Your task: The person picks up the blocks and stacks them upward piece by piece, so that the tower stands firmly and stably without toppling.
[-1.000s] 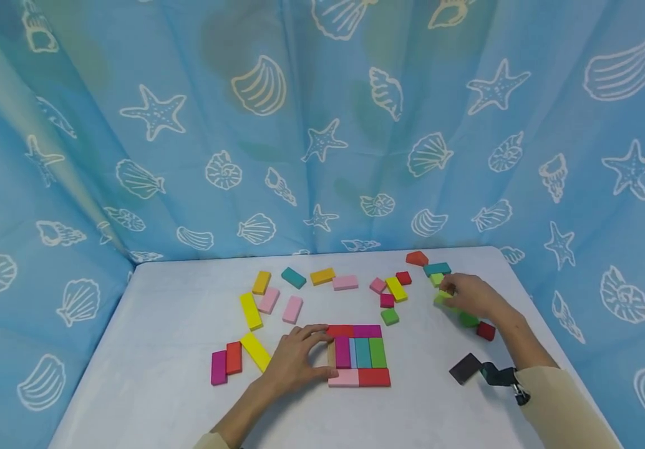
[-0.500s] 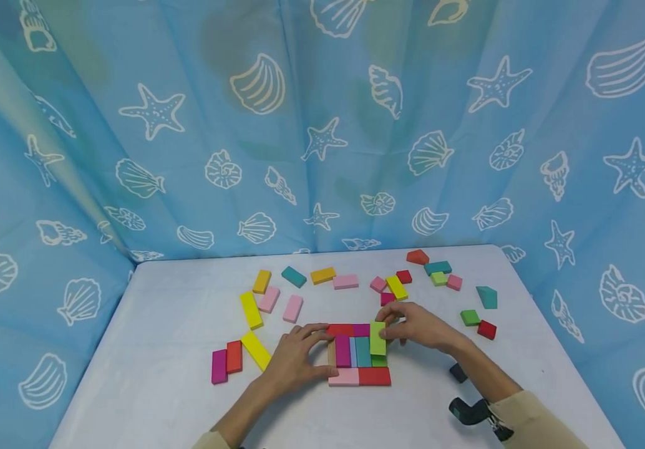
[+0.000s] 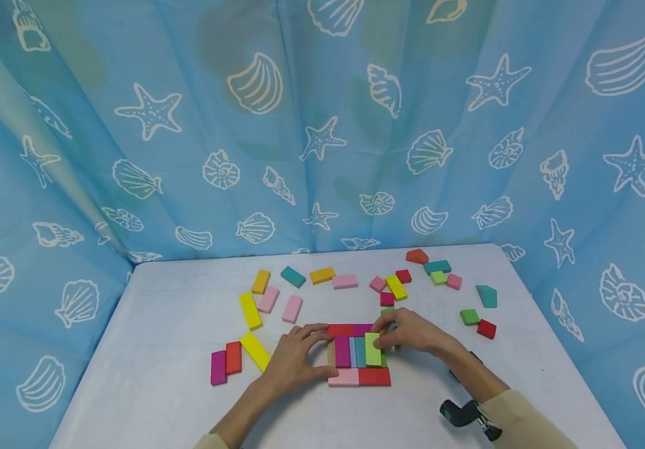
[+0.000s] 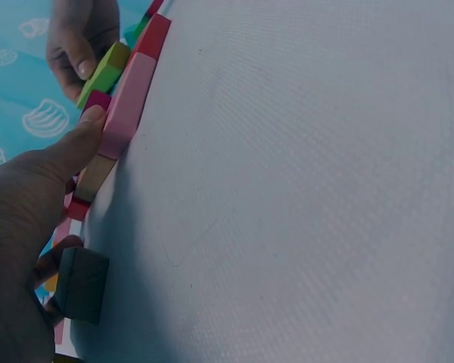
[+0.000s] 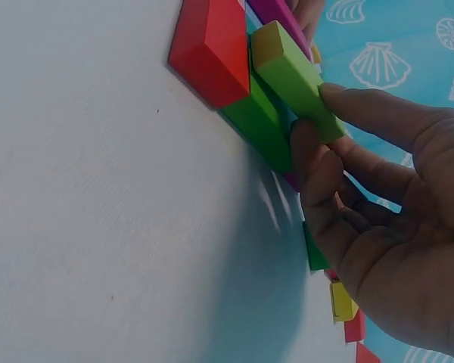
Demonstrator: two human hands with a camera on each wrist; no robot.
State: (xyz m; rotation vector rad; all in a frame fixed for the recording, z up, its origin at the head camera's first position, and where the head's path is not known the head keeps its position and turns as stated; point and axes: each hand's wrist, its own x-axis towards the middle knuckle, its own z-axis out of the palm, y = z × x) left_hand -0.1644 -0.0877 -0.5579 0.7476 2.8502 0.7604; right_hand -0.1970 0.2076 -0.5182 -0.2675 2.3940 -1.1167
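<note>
Coloured wooden blocks lie together as a rectangle. My left hand (image 3: 294,358) is at its left side, thumb and forefinger gripping about a plain wood block (image 3: 331,354). Its other fingers curl beside a dark grey-green block (image 4: 83,283), hidden in the head view. My right hand (image 3: 412,330) pinches a lime green block (image 3: 373,349) between thumb and fingers, raised and tilted over the teal block (image 3: 360,352) and green block (image 5: 261,125). A magenta block (image 3: 342,352) stands further left. Pink (image 3: 344,377) and red (image 3: 374,376) blocks form the near row.
Loose blocks surround the rectangle: yellow (image 3: 256,351), red (image 3: 234,357) and magenta (image 3: 218,366) at left, a teal block (image 3: 293,277) at the back. Several more, including a green one (image 3: 470,317), lie at right. A blue shell-patterned curtain (image 3: 322,125) hangs behind the white table (image 3: 165,324).
My right hand picked up the lime green block at the back right and carried it left, then nearer, over the rectangle. My left hand has stayed in place.
</note>
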